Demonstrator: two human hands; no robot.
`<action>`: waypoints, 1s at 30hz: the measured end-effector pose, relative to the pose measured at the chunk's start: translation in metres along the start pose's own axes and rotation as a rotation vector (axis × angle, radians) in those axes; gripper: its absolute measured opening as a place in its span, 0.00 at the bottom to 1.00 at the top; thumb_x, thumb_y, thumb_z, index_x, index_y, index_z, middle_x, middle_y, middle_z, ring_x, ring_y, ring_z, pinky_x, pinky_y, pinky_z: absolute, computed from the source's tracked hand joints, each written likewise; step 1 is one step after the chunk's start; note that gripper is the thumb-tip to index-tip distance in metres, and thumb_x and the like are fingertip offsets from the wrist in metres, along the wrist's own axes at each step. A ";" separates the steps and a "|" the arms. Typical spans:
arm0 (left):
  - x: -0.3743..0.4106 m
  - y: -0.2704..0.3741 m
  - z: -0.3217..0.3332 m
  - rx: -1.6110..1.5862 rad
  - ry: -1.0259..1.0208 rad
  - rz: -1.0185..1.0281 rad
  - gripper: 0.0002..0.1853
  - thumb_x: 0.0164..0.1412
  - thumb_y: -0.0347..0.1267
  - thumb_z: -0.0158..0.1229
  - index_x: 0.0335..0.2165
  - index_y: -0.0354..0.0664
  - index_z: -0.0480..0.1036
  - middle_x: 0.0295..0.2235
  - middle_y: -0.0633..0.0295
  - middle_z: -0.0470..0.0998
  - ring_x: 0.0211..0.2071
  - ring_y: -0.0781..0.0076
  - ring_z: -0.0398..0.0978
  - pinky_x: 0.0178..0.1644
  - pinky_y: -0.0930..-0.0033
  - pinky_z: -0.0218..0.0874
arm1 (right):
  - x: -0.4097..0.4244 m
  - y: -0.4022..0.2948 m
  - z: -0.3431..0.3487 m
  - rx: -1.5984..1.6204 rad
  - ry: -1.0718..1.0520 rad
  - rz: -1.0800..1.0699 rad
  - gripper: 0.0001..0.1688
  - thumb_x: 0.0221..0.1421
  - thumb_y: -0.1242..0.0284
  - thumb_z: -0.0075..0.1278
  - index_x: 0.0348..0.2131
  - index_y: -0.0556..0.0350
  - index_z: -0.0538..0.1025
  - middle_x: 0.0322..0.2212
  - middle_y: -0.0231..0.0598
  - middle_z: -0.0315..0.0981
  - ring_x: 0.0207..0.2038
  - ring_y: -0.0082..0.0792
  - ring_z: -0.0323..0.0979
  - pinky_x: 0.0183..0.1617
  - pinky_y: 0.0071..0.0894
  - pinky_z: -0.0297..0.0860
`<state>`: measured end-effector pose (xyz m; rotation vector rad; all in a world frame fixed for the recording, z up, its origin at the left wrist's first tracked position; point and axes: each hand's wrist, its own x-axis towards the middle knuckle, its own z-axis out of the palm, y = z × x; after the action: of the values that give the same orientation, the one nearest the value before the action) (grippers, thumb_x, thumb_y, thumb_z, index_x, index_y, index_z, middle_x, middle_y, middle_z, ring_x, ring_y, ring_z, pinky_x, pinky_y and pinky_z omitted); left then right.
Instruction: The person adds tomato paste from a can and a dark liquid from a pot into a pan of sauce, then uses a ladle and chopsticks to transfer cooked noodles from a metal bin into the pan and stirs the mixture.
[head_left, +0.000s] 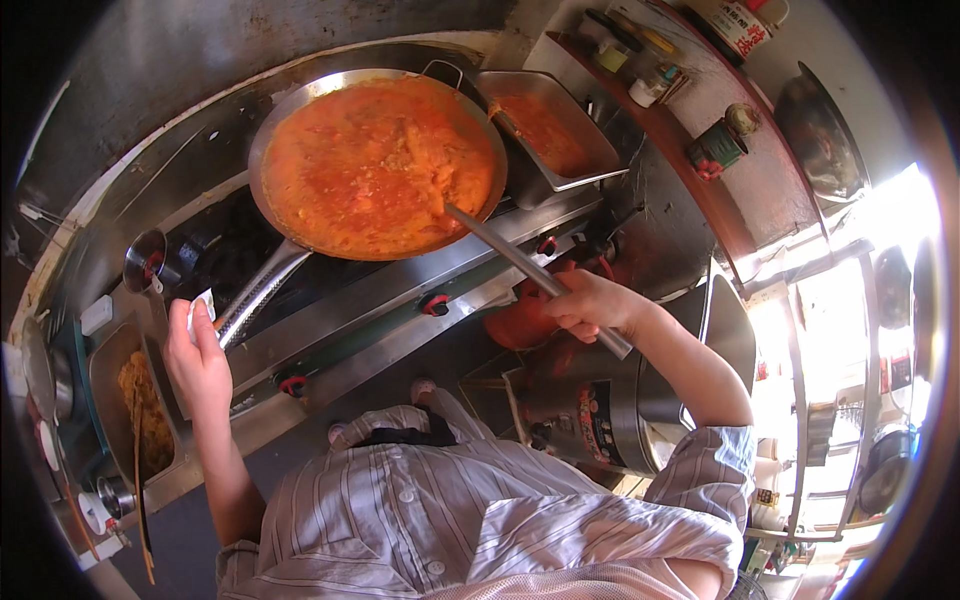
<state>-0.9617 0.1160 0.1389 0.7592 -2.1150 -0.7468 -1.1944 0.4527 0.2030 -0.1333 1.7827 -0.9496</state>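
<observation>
A large steel wok on the stove holds an orange-red sauce with lumps. My right hand grips the metal handle of a cooking utensil. The utensil's far end is sunk in the sauce near the wok's right side, so its head is hidden. My left hand pinches a piece of white paper or cloth between thumb and fingers. That hand is beside the end of the wok's long metal handle; whether it touches the handle, I cannot tell.
A rectangular steel pan with similar sauce stands right of the wok. At left, another steel pan holds yellowish food with chopsticks across it. Red stove knobs line the front. A shelf carries an opened can.
</observation>
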 end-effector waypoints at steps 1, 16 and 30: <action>0.000 0.000 0.001 0.004 0.009 0.023 0.09 0.59 0.31 0.42 0.27 0.35 0.61 0.19 0.52 0.65 0.19 0.63 0.63 0.24 0.69 0.55 | -0.002 0.001 0.003 0.029 -0.019 -0.002 0.08 0.45 0.76 0.45 0.27 0.56 0.61 0.11 0.27 0.52 0.09 0.17 0.50 0.12 0.20 0.48; 0.000 -0.003 0.000 -0.013 0.004 0.005 0.09 0.59 0.31 0.42 0.27 0.35 0.61 0.19 0.52 0.64 0.19 0.65 0.62 0.25 0.69 0.54 | 0.008 0.009 -0.007 -0.911 0.591 -0.489 0.12 0.44 0.73 0.45 0.30 0.63 0.64 0.17 0.52 0.68 0.19 0.47 0.69 0.24 0.42 0.65; -0.001 -0.008 0.003 -0.017 -0.006 -0.024 0.11 0.59 0.31 0.42 0.25 0.34 0.59 0.19 0.53 0.63 0.20 0.64 0.58 0.27 0.68 0.54 | 0.003 -0.009 -0.045 -0.455 0.381 -0.445 0.12 0.43 0.75 0.48 0.30 0.63 0.65 0.14 0.40 0.63 0.11 0.29 0.62 0.13 0.28 0.56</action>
<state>-0.9618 0.1120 0.1313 0.7749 -2.1057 -0.7803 -1.2360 0.4690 0.2123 -0.7004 2.3635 -0.8966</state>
